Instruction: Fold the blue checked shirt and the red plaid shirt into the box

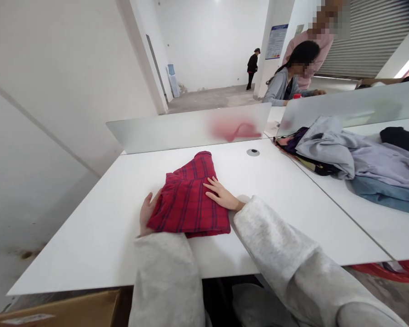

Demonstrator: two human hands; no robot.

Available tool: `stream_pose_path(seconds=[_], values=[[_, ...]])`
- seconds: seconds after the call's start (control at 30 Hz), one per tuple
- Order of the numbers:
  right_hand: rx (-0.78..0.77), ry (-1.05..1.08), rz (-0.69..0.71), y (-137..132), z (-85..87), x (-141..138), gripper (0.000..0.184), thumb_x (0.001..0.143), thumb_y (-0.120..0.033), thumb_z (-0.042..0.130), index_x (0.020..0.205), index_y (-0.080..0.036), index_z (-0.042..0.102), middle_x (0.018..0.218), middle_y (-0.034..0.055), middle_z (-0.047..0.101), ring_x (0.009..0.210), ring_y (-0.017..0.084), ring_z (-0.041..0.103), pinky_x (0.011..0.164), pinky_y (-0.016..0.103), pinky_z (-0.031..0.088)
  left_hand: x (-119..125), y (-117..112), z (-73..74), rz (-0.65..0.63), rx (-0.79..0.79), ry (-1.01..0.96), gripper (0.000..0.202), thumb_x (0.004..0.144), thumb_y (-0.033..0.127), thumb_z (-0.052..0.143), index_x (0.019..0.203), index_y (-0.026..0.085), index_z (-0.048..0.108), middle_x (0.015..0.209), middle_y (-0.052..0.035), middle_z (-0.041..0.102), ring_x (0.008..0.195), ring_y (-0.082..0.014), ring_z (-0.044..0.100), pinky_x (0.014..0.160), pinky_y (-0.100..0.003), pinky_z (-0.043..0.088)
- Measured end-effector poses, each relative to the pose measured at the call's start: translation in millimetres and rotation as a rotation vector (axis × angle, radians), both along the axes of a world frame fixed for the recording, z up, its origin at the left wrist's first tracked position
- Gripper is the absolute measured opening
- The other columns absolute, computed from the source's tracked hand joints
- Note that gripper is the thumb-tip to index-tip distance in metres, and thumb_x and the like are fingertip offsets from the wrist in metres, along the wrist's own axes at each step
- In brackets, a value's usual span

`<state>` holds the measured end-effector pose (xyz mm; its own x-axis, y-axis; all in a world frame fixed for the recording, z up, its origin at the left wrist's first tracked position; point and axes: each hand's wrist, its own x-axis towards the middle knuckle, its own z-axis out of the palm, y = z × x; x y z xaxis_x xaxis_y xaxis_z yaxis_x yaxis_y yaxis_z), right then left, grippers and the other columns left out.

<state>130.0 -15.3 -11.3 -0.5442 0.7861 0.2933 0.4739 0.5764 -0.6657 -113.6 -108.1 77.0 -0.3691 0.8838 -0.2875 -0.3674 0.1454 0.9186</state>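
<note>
A folded red plaid cloth (187, 200) lies near the front edge of the white worktop (88, 250). The right hand (221, 194) rests on top, fingers flat and slightly spread; the left hand (147, 211) presses its left side, fingers open. A grey-blue jacket (327, 145) lies farther right.
</note>
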Motion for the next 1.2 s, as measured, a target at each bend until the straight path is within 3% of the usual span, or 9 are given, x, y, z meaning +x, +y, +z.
stream_pose_path(seconds=[0.17,0.3,0.4,0.57,0.73,0.87,0.93,1.03,1.2], values=[[0.045,0.013,0.019,-1.6,2.2,-1.7,0.061,0.092,-0.060,0.034,0.132,-0.020,0.056,0.151,0.0085,0.033,0.144,0.027,0.011,0.116,0.051,0.016,-37.1,-54.3,-36.4,0.069,-0.189,0.318,0.049,0.085,0.043,0.050,0.127,0.018,0.051,0.111,-0.0094,0.066,0.081,-0.0185,0.065,0.060,-0.026,0.049],[0.062,0.010,0.030,-7.3,3.6,0.7,0.056,0.093,-0.057,0.036,0.128,-0.019,0.060,0.148,0.0093,0.037,0.144,0.028,0.014,0.115,0.052,0.018,-39.5,-72.1,-51.6,-0.061,-0.219,0.770,0.050,0.074,0.060,0.054,0.095,0.016,0.065,0.086,-0.0071,0.070,0.080,-0.0232,0.062,0.065,-0.030,0.048],[0.083,0.006,0.039,-16.3,4.8,3.7,0.050,0.093,-0.053,0.040,0.126,-0.022,0.061,0.147,0.0078,0.039,0.143,0.028,0.016,0.114,0.054,0.020,-30.2,-69.2,-50.9,-0.166,-0.217,1.010,0.042,0.071,0.063,0.055,0.072,0.021,0.061,0.072,-0.0027,0.066,0.077,-0.0243,0.060,0.074,-0.033,0.046],[0.223,-0.052,0.110,-39.3,10.9,12.8,0.044,0.094,-0.046,0.041,0.126,-0.022,0.061,0.147,0.0074,0.040,0.143,0.029,0.016,0.114,0.057,0.008,-28.6,-71.5,-54.8,-0.044,-0.213,0.977,0.038,0.074,0.057,0.050,0.082,0.021,0.060,0.082,-0.0028,0.068,0.084,-0.0248,0.061,0.079,-0.032,0.046],[0.323,-0.187,0.323,-52.4,14.4,17.6,0.046,0.095,-0.043,0.042,0.133,-0.020,0.054,0.147,0.0085,0.039,0.144,0.026,0.015,0.115,0.054,0.003,-36.1,-73.8,-58.7,0.034,-0.272,0.956,0.037,0.077,0.057,0.048,0.080,0.021,0.058,0.074,-0.0015,0.065,0.075,-0.0228,0.060,0.070,-0.032,0.047],[0.327,-0.263,0.400,-52.2,10.6,15.5,0.051,0.096,-0.044,0.040,0.139,-0.016,0.046,0.147,0.0121,0.039,0.142,0.027,0.020,0.115,0.056,0.003,-30.2,-68.3,-60.4,0.193,-0.400,1.144,0.036,0.080,0.051,0.050,0.093,0.019,0.059,0.082,-0.0062,0.066,0.077,-0.0249,0.060,0.074,-0.038,0.048],[0.338,-0.283,0.403,-51.7,9.4,14.4,0.051,0.097,-0.044,0.039,0.139,-0.016,0.045,0.147,0.0120,0.039,0.142,0.027,0.020,0.115,0.056,0.002,-21.2,-67.0,-59.4,0.330,-0.329,1.351,0.036,0.083,0.045,0.049,0.102,0.016,0.059,0.098,-0.0130,0.065,0.089,-0.0282,0.060,0.081,-0.043,0.047],[0.334,-0.304,0.402,-52.1,9.9,14.1,0.049,0.098,-0.041,0.035,0.140,-0.017,0.044,0.148,0.0110,0.038,0.143,0.026,0.019,0.115,0.056,0.002,3.6,-66.7,-52.5,0.396,0.012,1.595,0.037,0.090,0.040,0.043,0.106,0.012,0.061,0.113,-0.0172,0.062,0.104,-0.0290,0.057,0.093,-0.046,0.044],[0.302,-0.300,0.431,-51.2,7.8,15.5,0.048,0.099,-0.029,0.029,0.144,-0.015,0.037,0.150,0.0101,0.034,0.144,0.024,0.013,0.116,0.054,0.002,73.7,-56.4,-45.6,-0.105,0.438,1.661,0.040,0.097,0.038,0.034,0.124,0.016,0.054,0.122,-0.0110,0.064,0.113,-0.0225,0.058,0.109,-0.048,0.032]])
